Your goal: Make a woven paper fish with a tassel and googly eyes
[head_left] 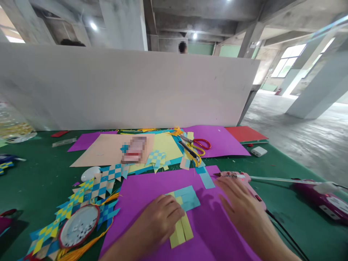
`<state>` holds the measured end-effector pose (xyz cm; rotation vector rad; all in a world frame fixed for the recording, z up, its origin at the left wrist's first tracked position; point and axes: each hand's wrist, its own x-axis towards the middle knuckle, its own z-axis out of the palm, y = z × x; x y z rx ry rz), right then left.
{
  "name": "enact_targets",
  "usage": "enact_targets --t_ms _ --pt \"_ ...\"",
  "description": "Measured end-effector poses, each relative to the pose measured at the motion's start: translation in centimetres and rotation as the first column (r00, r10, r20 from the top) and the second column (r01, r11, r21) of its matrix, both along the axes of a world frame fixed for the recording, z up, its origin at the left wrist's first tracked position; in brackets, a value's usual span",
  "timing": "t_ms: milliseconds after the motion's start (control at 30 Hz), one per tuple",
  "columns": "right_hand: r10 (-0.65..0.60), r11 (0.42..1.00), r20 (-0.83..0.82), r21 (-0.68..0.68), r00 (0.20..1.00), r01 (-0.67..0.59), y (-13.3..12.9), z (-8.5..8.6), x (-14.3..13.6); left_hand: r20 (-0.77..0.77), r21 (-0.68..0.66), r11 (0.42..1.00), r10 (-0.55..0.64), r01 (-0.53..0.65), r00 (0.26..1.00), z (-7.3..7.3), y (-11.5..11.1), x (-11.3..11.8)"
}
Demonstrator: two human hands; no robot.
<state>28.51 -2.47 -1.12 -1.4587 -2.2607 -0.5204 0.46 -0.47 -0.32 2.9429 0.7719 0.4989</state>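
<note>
Purple sheet (152, 183) | left hand (164, 214) on strips (177, 235) | gap | right hand (237, 197) over edge (218, 168)

- Between the left hand (165, 215) and right hand (241, 203), bare purple sheet (141, 192) gives a level way through.
- The pink glue gun (246, 177) blocks the right hand's far side; its glue stick (282, 179) bars the way rightward, its cord (285, 232) the near right.
- Beyond the sheet, the cutter (189, 151) and scissors (202, 143) obstruct the middle.
- Leftward, the dish (80, 226) and woven strips crowd the table (35, 195).
- The white board (122, 90) walls off the back.
</note>
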Motion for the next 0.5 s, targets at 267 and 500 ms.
enact_targets --t_ms 267,500 --pt "0.196 0.889 0.079 -0.434 0.977 -0.143 3.8 -1.5 -3.7 0.018 0.012 1.0 0.0 0.0 1.0 -0.2 0.1 0.0" --pt "0.12 0.864 0.002 -0.492 0.993 -0.103 2.6 -0.6 -1.1 0.027 0.025 1.0 -0.002 0.001 1.0 -0.2 0.1 0.0"
